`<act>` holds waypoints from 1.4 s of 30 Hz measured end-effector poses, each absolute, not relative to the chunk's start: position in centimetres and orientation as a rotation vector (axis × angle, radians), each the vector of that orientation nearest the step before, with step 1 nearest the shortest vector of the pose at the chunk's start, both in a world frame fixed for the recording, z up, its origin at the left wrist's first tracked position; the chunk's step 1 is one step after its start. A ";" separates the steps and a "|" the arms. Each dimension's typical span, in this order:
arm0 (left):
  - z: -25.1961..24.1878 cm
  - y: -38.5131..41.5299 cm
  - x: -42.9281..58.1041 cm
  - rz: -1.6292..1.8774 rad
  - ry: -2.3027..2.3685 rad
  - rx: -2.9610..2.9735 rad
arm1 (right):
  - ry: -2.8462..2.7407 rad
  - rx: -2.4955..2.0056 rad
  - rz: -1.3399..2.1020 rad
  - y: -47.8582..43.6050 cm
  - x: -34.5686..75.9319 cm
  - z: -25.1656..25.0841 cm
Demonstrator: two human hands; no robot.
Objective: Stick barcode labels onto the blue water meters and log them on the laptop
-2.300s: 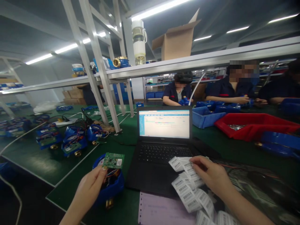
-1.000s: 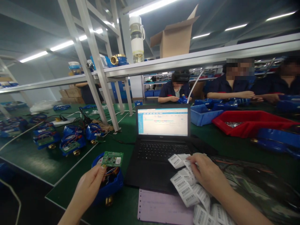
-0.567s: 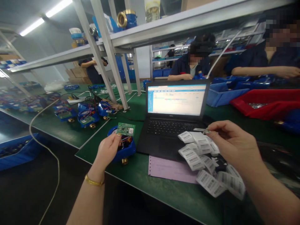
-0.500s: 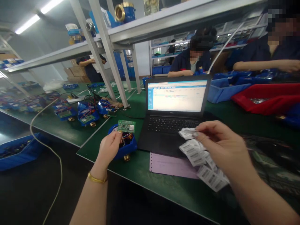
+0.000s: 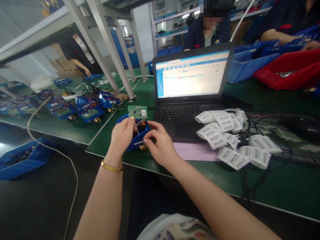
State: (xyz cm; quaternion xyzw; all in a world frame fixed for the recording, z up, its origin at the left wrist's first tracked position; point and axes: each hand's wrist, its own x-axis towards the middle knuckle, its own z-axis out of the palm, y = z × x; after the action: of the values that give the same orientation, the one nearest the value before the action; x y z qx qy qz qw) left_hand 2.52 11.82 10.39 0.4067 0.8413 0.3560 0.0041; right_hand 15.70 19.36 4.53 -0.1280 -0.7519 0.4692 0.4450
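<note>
My left hand point(image 5: 122, 135) pinches the lower edge of a green circuit board point(image 5: 137, 112), which is raised above a blue meter housing point(image 5: 141, 134) with loose wires inside. My right hand point(image 5: 161, 145) is at the front right of that housing, thumb and fingers closed on a thin white label point(image 5: 138, 143) seen almost edge-on. A brass fitting point(image 5: 143, 147) shows partly beneath the right fingertips. To the right, curled strips of white barcode labels point(image 5: 213, 136) lie loose in a heap beside and partly over the laptop.
A laptop point(image 5: 175, 130) with its screen lit stands behind my hands, a pink sheet point(image 5: 195, 151) under its front edge. Several blue meters point(image 5: 88, 108) are on the bench at left. Blue point(image 5: 241, 66) and red point(image 5: 287, 75) bins stand at right. Metal posts point(image 5: 110, 50) rise behind. Co-workers sit across.
My right hand has moved left from the barcode label strips to the blue housing, carrying a label. The strips now lie released. My left hand still holds the board, and the view has tilted down.
</note>
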 end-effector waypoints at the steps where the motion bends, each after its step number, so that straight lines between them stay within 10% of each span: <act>1: 10.4 11.8 2.6 1.135 2.626 1.275 | -1.848 -0.289 1.170 19.2 15.7 4.5; 42: 10.2 12.7 3.1 1.257 2.704 1.055 | -1.498 -0.575 1.478 25.1 15.3 2.2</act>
State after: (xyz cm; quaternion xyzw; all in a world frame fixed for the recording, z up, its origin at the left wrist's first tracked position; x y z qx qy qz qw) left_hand 3.11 12.68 10.17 0.3334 0.8549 0.3973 -0.0107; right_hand 15.28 25.10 2.21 -0.2338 -0.6092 0.6008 0.4617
